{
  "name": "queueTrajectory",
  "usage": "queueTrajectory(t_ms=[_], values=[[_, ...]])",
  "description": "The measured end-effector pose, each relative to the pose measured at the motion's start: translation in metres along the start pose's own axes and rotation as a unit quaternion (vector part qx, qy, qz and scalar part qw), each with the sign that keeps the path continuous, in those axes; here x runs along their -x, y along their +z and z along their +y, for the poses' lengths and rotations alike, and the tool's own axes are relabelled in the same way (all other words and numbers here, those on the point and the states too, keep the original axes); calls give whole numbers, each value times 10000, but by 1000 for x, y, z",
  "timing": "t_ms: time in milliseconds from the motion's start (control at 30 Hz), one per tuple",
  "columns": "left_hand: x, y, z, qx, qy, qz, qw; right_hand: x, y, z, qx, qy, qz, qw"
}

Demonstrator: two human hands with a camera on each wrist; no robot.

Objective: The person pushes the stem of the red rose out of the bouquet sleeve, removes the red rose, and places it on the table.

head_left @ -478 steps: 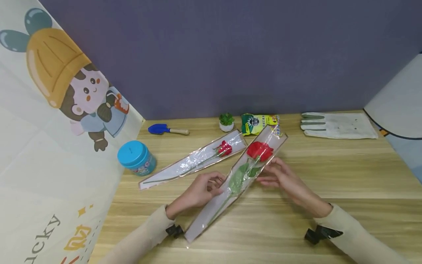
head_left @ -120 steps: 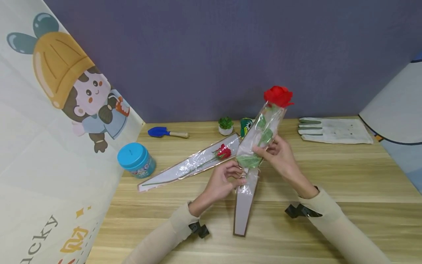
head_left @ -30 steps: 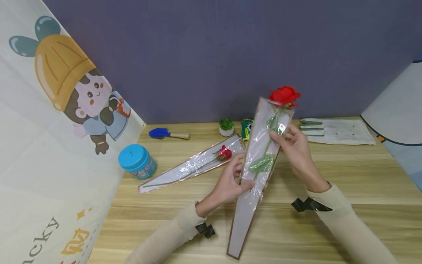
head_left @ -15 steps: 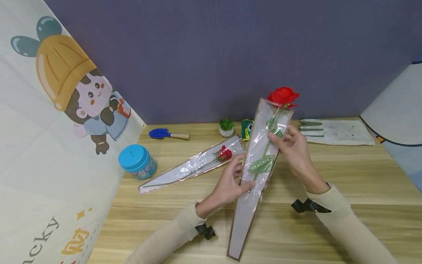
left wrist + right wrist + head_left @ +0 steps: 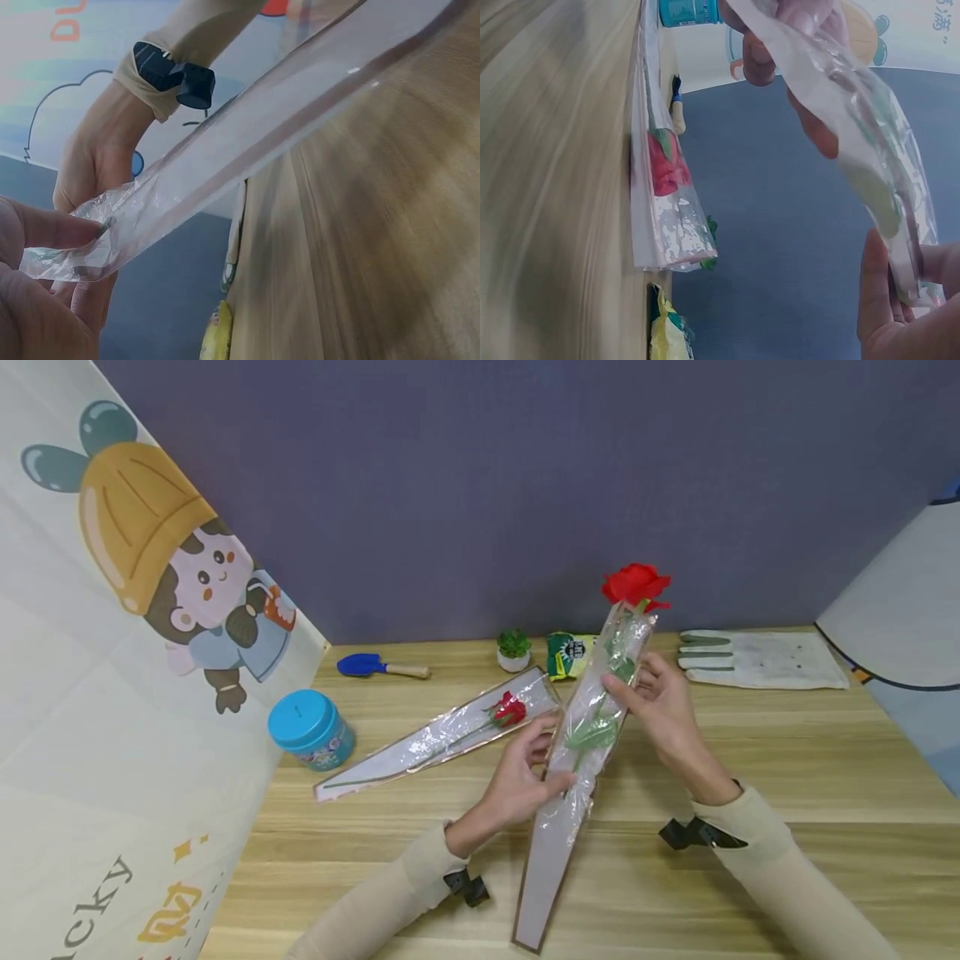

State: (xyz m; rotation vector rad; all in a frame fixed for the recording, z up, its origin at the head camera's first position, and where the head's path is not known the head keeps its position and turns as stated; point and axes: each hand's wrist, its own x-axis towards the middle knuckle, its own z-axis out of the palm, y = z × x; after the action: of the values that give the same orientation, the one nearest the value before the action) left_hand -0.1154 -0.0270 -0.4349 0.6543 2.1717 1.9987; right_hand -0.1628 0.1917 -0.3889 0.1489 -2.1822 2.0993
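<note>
A large red rose sits in a long tapered flower sleeve with a clear front and brown edges. Its bloom stands out above the sleeve's top, while the green leaves show through the film. My left hand grips the sleeve around its middle, thumb across the front. Higher up, my right hand pinches the sleeve's right side near the upper leaves. The left wrist view shows the sleeve's narrow end raised over the table. A second sleeved rose, smaller, lies on the table to the left.
At the back are a blue toy shovel, a small potted succulent, a green and yellow packet and a white glove. A blue-lidded tub stands at the left, by the printed side wall.
Since the earliest frame, the rose's bloom has come out past the sleeve's top. Over the last half second, the sleeve's upper part has turned and dipped slightly, uncovering more of the packet.
</note>
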Motion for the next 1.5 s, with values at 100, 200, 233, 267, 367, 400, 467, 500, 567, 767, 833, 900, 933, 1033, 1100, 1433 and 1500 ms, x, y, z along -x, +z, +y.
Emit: queueTrajectory(t_ms=[100,200,233,267,367,400,467,500,567,767,833,900,933,1033,1100,1433,1500], values=[[-1,-1,-2,-32,-14,52,10000,0,2,3,92,25,-76,9999],[-1,-2,-2,-86,-73,72,9999,2,4,5,208,133,-191,9995],[-2,-2,-2,-103,-81,82,9999,3,5,5,277,178,-243,9992],[-2,-3,-3,-133,-82,86,9998,3,6,5,345,215,-297,9987],[-2,-5,-3,-172,-43,123,9998,7,10,7,635,253,-435,9967],[-2,-5,-4,-193,-46,134,9997,8,11,7,747,235,-470,9958],[-2,-6,-4,-238,-52,155,9996,9,14,8,892,178,-501,9946],[-2,-7,-4,-251,-55,160,9995,10,15,9,927,147,-505,9943],[-2,-7,-4,-275,-45,162,9995,12,17,9,969,96,-505,9940],[-2,-9,-3,-293,37,203,9994,15,21,9,940,59,-591,9938],[-3,-10,-4,-305,34,197,9993,15,21,10,936,45,-589,9939],[-4,-10,-4,-292,34,168,9994,15,22,12,908,-10,-546,9944],[-4,-11,-5,-292,40,148,9995,14,22,13,875,-15,-522,9948],[-5,-11,-5,-275,36,55,9996,12,21,15,766,-78,-498,9958],[-5,-10,-5,-265,9,-9,9996,12,20,15,712,-56,-493,9962],[1,-6,-4,-494,-216,-406,9977,9,15,12,638,181,-261,9975],[3,-5,-4,-560,-355,-522,9964,8,13,10,618,220,-182,9977]])
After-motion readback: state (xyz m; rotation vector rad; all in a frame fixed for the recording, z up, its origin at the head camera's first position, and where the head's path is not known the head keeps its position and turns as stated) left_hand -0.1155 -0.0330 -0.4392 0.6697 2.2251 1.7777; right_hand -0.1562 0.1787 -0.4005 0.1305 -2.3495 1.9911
